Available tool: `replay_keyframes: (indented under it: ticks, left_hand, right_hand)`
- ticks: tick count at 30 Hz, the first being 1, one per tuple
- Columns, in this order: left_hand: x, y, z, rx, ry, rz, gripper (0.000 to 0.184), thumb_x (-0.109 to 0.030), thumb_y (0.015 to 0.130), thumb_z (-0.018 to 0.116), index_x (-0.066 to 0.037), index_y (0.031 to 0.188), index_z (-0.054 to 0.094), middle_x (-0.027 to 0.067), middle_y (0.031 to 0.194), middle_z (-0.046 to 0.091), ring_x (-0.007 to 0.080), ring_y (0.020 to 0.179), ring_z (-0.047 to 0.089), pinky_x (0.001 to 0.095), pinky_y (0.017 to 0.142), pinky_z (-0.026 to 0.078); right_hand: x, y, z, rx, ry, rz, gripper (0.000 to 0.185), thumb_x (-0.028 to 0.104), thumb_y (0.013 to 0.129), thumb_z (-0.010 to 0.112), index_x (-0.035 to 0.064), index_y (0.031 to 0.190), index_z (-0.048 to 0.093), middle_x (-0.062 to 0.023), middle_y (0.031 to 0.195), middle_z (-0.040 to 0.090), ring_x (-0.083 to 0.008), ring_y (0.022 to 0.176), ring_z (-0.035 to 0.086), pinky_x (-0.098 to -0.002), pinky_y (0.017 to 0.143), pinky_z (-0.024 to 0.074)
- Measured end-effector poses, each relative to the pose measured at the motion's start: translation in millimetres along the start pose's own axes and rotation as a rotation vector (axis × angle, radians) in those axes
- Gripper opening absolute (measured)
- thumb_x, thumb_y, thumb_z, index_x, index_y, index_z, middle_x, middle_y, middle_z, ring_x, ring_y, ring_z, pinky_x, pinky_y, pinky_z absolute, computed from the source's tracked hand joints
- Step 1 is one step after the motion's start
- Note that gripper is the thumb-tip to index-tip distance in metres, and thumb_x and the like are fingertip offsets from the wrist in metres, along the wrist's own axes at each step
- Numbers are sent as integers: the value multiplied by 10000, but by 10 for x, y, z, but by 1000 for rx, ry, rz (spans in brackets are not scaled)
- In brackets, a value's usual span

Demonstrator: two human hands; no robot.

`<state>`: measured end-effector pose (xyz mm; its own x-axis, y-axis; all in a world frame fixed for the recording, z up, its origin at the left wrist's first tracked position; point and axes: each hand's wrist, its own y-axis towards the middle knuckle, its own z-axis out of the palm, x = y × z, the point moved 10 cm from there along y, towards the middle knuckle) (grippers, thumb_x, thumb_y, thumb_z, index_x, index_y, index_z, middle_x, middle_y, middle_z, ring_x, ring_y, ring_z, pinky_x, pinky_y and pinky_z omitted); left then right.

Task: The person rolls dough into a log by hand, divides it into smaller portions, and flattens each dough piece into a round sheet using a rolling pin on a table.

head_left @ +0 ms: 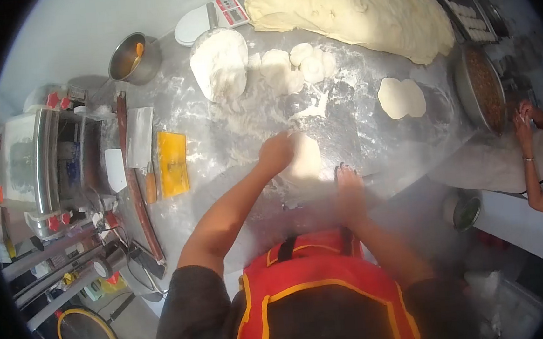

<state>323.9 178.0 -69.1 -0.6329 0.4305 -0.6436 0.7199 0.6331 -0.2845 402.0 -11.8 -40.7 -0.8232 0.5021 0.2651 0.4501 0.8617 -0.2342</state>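
Observation:
A pale flattened dough round (307,157) lies on the floured metal table in front of me. My left hand (277,154) is closed at its left edge, with the fingertips partly hidden against the dough. My right hand (349,181) is just right of the round's lower edge, fingers stretched forward and a little blurred. Beyond the hands, several dough pieces (302,63) sit in flour beside a heap of flour (220,65). To the right lie two joined or overlapping flattened rounds (402,97).
A large dough mass (348,13) spans the back, near a scale (231,11). At left are a pot (135,60), a yellow scraper (173,164) and a long dark stick (133,180). A filling bowl (483,89) stands right, near another person's hands (524,118).

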Motion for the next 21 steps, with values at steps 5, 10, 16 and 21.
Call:
replay_keyframes:
  ticks: [5,10,16,21]
  left_hand:
    - [-510,-15,99,163,23,188,215,-203,869,526,-75,939,684,171,942,686,387,915,646,475,785,505]
    - [-710,87,281,353,405,182,220,-229,864,551,-82,936,698,153,921,697,376,900,659,469,776,506]
    - [-1593,410,635,414,-64,628,274,-266,853,622,-31,984,672,208,982,663,359,937,634,449,818,486]
    - [-1466,1085,-325,-306,218,285,465,-118,802,600,-23,1253,544,259,1274,529,409,1216,475,478,1021,360]
  right_hand:
    - [217,661,-605,-444,-38,-74,544,322,941,515,-34,1345,440,-222,1396,456,-330,1299,434,-516,1106,274]
    - [186,499,-536,-431,-62,-45,588,353,941,507,16,1409,390,-183,1463,392,-300,1346,382,-510,1131,232]
    - [155,-487,-150,-154,66,-102,692,296,803,627,75,1415,392,-136,1460,415,-303,1335,405,-520,1102,258]
    - [139,-420,-239,-308,100,-181,683,248,764,639,72,1386,418,-136,1413,471,-309,1299,447,-522,1083,283]
